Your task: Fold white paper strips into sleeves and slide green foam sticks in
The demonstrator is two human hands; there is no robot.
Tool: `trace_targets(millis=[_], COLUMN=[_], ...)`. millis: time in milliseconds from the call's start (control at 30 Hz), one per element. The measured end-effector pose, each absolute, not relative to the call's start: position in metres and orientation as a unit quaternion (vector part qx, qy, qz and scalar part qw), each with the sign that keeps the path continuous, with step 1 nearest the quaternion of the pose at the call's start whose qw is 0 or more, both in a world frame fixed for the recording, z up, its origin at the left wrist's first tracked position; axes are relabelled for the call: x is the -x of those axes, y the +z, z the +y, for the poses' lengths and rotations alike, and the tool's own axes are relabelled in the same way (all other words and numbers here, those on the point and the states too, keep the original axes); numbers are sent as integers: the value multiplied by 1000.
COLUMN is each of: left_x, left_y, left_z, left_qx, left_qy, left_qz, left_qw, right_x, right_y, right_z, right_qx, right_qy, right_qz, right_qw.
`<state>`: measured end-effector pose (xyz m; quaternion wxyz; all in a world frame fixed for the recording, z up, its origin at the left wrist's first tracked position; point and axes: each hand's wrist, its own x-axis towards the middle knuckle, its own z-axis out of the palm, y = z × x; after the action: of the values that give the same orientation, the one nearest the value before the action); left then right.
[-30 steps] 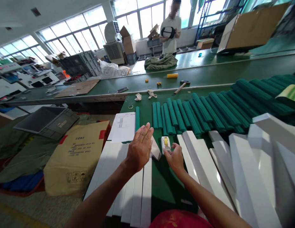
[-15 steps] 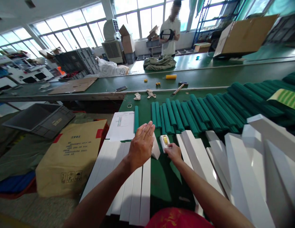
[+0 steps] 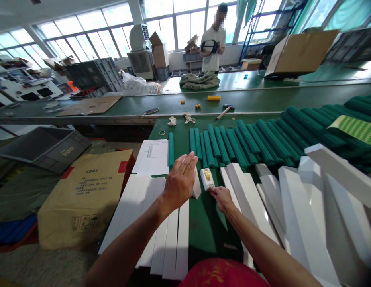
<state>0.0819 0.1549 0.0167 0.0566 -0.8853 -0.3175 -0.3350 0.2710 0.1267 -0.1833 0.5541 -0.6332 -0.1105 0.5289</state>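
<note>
My left hand [image 3: 181, 181] lies with its fingers stretched out and side by side against a small white box [image 3: 197, 187]. The hand covers much of that box, and the thumb is hidden. To the right stands a white tape dispenser [image 3: 207, 180] with a yellow-cored roll. My right hand [image 3: 221, 198] is closed in a pinch at the dispenser's near end, on what looks like the end of the tape; the clear strip itself hardly shows. Flat white strips [image 3: 143, 215] lie side by side under my left forearm.
Long white boxes [image 3: 251, 199] lie to the right, below rows of ribbed green rolls [image 3: 230, 143]. A printed sheet [image 3: 151, 157] and one green roll are at left. Beyond are a hammer [image 3: 224, 113] and a yellow roll [image 3: 214, 98]. A person [image 3: 213, 44] stands across the bench.
My right hand has drawn slightly toward me, from the dispenser's side to its near end, so more of the dispenser shows. My left hand stays at the white box. The view has shifted slightly.
</note>
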Motion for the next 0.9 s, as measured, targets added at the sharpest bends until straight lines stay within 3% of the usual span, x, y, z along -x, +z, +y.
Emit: trace_targets(millis=[400, 900], left_x=[-77, -88], left_y=[16, 5], left_z=[149, 158], left_qx=[862, 833], left_qy=[-354, -483], left_qz=[-361, -267], left_qw=[-29, -47], right_x=[-277, -270], right_y=[-208, -196], right_z=[113, 106], right_qx=[621, 685], right_qy=[577, 507], right_qz=[-139, -178], right_qw=[512, 492])
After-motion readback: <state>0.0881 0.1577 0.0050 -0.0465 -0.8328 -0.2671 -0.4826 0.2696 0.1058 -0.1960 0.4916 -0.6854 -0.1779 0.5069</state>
